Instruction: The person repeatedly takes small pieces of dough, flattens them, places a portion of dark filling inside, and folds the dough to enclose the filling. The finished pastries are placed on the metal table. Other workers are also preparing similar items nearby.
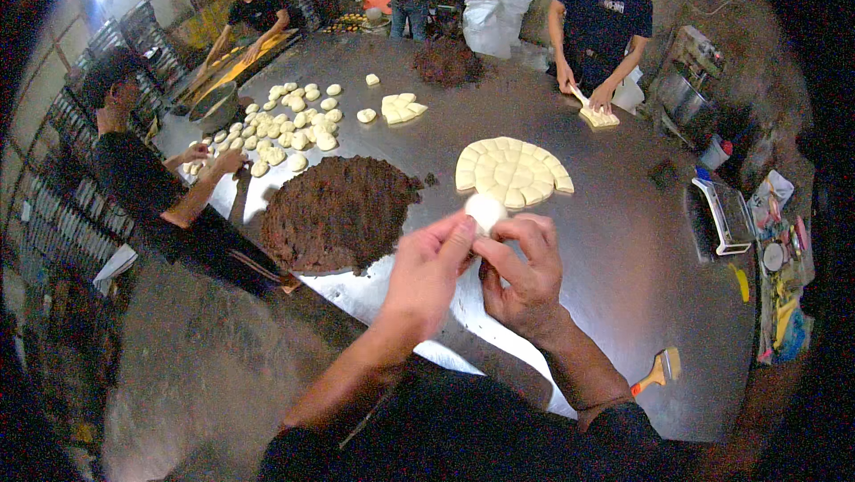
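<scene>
Above the metal table (621, 235), a pale ball of dough (485, 213) is pinched between the fingers of both hands. My left hand (427, 268) grips it from the left, thumb on its near side. From the right, my right hand (524, 272) holds its lower edge with bent fingers. Whether the ball has a filling is hidden. Just beyond it lies a rounded slab of cut dough pieces (511, 165). To the left of my hands rises a large mound of dark brown paste (340, 215).
Many dough balls (287, 128) lie at the far left, by a co-worker (153, 155). Another person (601, 28) works dough (599, 116) across the table. Small dough pieces (402, 108) and a second dark mound (446, 61) sit farther back. A brush (661, 368) rests at right.
</scene>
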Available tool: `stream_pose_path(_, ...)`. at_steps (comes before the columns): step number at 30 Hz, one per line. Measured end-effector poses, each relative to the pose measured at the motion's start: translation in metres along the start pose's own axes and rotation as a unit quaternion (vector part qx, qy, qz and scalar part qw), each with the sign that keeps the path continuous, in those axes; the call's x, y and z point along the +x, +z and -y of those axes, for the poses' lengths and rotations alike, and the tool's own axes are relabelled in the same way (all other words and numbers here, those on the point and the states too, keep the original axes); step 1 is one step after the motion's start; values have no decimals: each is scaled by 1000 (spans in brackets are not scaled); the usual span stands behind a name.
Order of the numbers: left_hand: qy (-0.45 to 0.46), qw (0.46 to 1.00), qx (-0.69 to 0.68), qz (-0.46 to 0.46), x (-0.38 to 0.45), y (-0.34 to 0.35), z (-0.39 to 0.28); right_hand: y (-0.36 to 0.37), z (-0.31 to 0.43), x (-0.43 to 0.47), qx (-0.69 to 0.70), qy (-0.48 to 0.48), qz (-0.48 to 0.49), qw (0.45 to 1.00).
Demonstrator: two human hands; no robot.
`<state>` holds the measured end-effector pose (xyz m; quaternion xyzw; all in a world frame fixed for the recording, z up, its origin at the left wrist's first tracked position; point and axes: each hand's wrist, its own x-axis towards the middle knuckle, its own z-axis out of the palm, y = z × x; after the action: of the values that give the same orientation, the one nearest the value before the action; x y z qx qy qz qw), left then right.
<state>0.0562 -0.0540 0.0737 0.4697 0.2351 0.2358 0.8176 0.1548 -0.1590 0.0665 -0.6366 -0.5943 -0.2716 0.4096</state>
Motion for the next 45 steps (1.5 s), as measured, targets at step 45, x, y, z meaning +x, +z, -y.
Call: stream_pose_path(45, -349, 906, 203, 124, 24, -165, 224, 0, -1, -169, 228, 312, 151, 910)
